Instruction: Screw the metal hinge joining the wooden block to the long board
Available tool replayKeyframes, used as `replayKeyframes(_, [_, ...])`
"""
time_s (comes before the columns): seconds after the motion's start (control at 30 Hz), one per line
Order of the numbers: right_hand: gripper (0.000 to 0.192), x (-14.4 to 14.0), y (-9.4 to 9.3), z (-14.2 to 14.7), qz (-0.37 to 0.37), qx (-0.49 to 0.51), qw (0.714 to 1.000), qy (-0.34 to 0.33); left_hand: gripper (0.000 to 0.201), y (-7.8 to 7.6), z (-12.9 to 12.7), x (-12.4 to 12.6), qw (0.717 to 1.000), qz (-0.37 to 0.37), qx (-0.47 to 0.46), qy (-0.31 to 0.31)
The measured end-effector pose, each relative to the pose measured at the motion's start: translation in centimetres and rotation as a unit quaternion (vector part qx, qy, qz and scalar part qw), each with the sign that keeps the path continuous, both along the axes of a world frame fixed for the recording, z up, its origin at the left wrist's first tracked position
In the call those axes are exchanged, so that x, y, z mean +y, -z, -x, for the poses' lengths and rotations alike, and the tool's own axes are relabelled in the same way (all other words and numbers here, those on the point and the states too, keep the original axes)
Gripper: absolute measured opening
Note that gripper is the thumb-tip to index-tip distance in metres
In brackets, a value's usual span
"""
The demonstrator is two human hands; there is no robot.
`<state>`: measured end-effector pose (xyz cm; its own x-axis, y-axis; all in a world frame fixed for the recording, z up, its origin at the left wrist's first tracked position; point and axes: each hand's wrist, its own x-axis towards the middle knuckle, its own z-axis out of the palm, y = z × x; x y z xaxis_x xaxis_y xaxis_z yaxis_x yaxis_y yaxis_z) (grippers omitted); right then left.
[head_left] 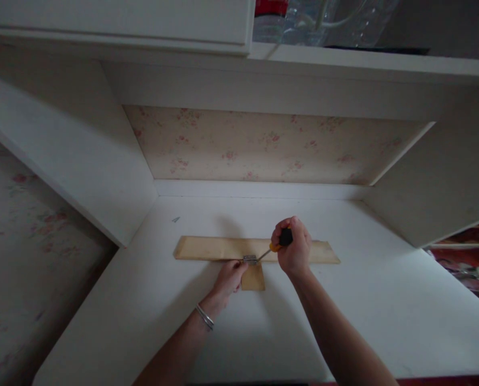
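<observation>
single head view, looks forward and down into white alcove [263, 321], fairly near, from front edge.

Under your hands you have pale, matt bare-looking wood in the long strip [223, 248] and the short piece [254, 277], a small dull metal bracket [249, 259], a screwdriver [275, 245] with a glossy orange-and-black plastic handle, and a smooth matt white painted shelf [344, 311].
</observation>
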<state>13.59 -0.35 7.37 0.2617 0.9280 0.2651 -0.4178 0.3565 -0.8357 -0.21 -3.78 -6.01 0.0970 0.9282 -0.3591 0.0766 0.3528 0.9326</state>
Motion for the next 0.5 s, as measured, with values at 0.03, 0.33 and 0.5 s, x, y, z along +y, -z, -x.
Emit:
replayKeyframes(0.03, [0.029, 0.1, 0.1, 0.1, -0.002, -0.004, 1.000, -0.002, 0.036, -0.1, -0.1, 0.1, 1.000, 0.008, -0.006, -0.002])
replayKeyframes(0.33, [0.029, 0.2, 1.3, 0.6, -0.011, -0.053, 0.998, -0.015, 0.036, -0.1, -0.6, 0.3, 0.995, 0.065, -0.067, -0.043])
replayKeyframes(0.5, [0.028, 0.0, 0.9, 1.3, 0.001, -0.115, 0.993, -0.038, 0.030, -0.7, -0.9, -0.1, 0.993, 0.064, -0.075, -0.059])
